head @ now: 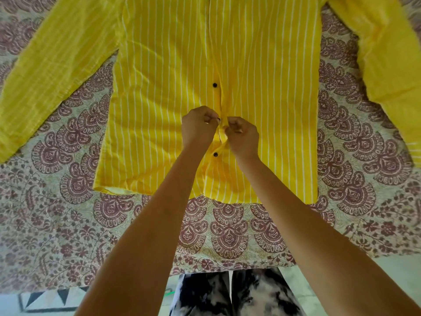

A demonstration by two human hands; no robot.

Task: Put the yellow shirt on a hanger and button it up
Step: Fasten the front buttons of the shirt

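The yellow shirt point(164, 92) with thin white stripes lies flat on the patterned bed cover, its hem toward me and both sleeves spread outward. Dark buttons run down its front placket; one point(214, 84) shows above my hands and another point(215, 154) below them. My left hand point(198, 127) pinches the left placket edge at a dark button between those two. Across the placket, my right hand point(242, 135) pinches the right edge of the fabric. The two edges gape slightly between my fingers. No hanger shows in this view; the collar is cut off at the top.
The bed cover point(227, 231), cream with maroon paisley print, spreads under and around the shirt. Its front edge hangs near my black-and-white patterned trousers point(230, 295). A pale floor and a triangle-patterned mat point(47, 297) show at the bottom left.
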